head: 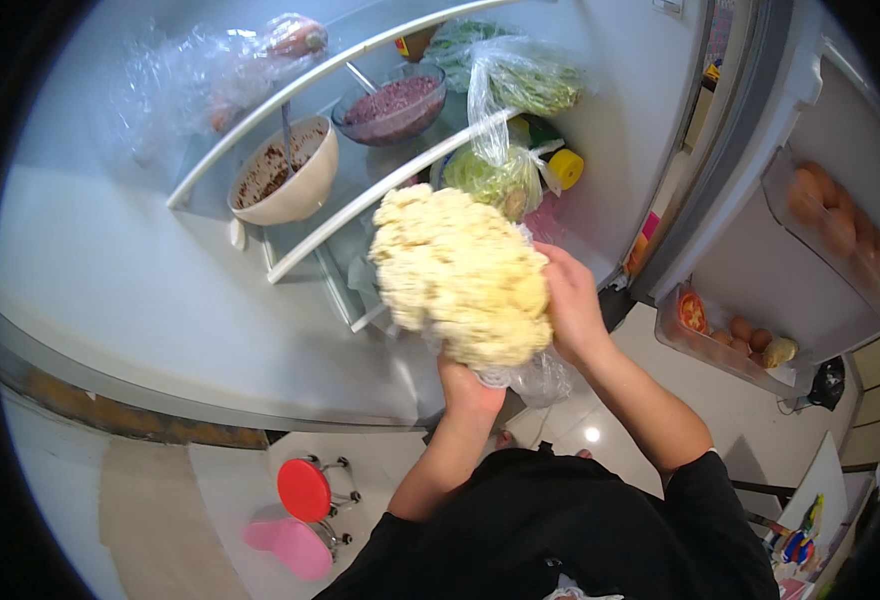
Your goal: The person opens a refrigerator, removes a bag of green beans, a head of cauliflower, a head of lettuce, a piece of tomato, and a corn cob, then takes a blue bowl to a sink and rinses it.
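Note:
A large, pale yellow cauliflower head (462,274) is held up in front of the open refrigerator. From below, my left hand (470,382) supports it, most of the fingers hidden underneath. Along its right side my right hand (573,300) grips it, the fingertips out of sight behind the florets. Clear plastic wrap or a bag (541,379) hangs beneath the cauliflower, between my two wrists. Just behind it on a lower shelf is a bagged green vegetable (485,176).
Glass shelves hold a white bowl (312,180) with brown residue, a glass bowl of purple food (395,109) and bagged greens (541,79). Plastic-wrapped produce (293,37) lies above. Door bins hold eggs (740,330) and a cut tomato (692,313). A red stool (305,490) stands behind, left.

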Action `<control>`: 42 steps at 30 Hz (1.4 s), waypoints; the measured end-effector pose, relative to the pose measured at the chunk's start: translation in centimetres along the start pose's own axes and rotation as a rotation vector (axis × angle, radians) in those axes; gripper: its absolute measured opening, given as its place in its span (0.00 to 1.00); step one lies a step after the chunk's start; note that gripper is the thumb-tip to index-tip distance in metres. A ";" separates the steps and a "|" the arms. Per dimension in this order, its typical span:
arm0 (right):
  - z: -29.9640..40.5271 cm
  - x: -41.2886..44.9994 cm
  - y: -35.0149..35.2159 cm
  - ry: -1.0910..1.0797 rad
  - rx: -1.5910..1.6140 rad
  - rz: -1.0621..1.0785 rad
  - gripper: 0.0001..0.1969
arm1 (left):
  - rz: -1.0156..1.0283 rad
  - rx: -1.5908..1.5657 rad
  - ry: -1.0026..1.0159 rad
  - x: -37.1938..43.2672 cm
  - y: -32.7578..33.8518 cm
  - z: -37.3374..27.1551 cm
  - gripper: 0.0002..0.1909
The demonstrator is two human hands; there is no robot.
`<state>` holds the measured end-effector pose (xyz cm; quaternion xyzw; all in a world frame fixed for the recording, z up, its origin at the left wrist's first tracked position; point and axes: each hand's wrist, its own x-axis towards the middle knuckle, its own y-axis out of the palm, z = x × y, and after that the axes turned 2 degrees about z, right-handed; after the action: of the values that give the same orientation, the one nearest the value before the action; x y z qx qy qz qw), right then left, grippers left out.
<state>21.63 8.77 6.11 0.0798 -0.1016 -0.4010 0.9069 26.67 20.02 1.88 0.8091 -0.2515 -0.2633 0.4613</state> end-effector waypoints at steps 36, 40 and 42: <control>4.5 4.9 8.3 -0.456 -0.388 0.391 0.22 | 0.139 -0.061 -0.325 5.0 -2.3 -4.6 0.19; 2.9 5.2 10.2 -0.402 -0.351 0.231 0.14 | -0.036 0.006 -0.300 5.4 -1.6 -3.5 0.21; 2.5 5.5 10.4 -0.362 -0.334 0.202 0.14 | -0.013 0.013 -0.324 4.7 -1.5 -3.3 0.20</control>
<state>32.01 11.50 11.59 -0.1543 -0.2021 -0.3275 0.9100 32.54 19.58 1.08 0.7607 -0.3192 -0.3916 0.4077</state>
